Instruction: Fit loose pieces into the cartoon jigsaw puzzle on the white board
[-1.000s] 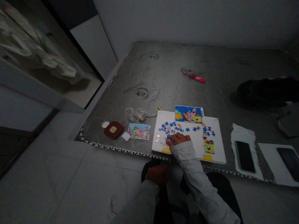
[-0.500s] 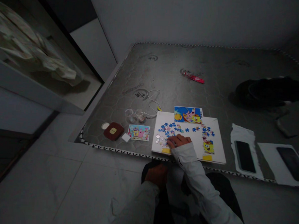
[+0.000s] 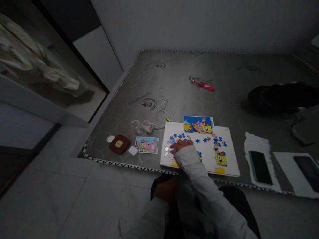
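My right hand (image 3: 181, 146) is over the left half of a white board (image 3: 233, 150), palm down, its fingers bent among loose jigsaw puzzle pieces (image 3: 177, 137). Thumb and forefinger are close together by the pale pieces (image 3: 166, 150); anything between them is too small to make out. Several joined pieces form a picture strip (image 3: 220, 158) on the board's right side. A blue cartoon picture card (image 3: 198, 124) overlaps the far edge. My left hand (image 3: 166, 189) rests on my knee below the board, its fingers hidden in shadow.
Left of the board are a second picture card (image 3: 146, 145), a brown case (image 3: 119, 144), clear cups (image 3: 148, 126) and a white cord (image 3: 158, 104). Rightward lie a phone (image 3: 260, 167) and a dark bag (image 3: 283, 97). A red item (image 3: 206, 86) lies farther back.
My right hand has shifted slightly left and away from me over the pieces. A blue piece beside my sleeve now shows. My left hand stays on my knee.
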The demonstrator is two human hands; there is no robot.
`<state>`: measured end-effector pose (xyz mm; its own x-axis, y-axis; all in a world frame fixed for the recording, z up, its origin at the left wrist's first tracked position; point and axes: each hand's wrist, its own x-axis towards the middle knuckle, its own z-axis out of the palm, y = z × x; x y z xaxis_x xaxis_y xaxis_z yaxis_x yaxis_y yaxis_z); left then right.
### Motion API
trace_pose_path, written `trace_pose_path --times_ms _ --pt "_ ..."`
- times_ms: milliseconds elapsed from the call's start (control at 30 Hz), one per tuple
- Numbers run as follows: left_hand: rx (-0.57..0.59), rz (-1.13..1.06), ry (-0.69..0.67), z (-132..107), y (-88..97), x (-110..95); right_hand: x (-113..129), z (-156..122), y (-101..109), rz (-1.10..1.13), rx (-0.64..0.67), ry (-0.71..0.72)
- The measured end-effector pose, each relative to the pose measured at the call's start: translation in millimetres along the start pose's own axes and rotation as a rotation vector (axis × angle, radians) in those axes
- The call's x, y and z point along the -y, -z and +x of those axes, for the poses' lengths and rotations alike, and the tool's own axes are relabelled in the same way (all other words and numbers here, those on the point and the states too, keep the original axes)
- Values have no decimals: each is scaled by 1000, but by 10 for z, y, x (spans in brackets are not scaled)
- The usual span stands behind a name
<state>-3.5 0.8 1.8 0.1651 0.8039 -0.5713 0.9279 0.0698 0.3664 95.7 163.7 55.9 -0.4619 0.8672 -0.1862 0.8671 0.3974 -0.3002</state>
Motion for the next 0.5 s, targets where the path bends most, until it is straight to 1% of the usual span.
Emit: trace_pose_path --times_ms 200,333,500 --pt "-16 -9 3 -14 5 -4 -32 -15 -4 18 -12 -43" --pt "-28 -4 -4 -5 -26 17 -15 -60 3 18 -33 -69" --pt "-32 -6 -25 29 -91 67 45 -86 27 25 -31 -45"
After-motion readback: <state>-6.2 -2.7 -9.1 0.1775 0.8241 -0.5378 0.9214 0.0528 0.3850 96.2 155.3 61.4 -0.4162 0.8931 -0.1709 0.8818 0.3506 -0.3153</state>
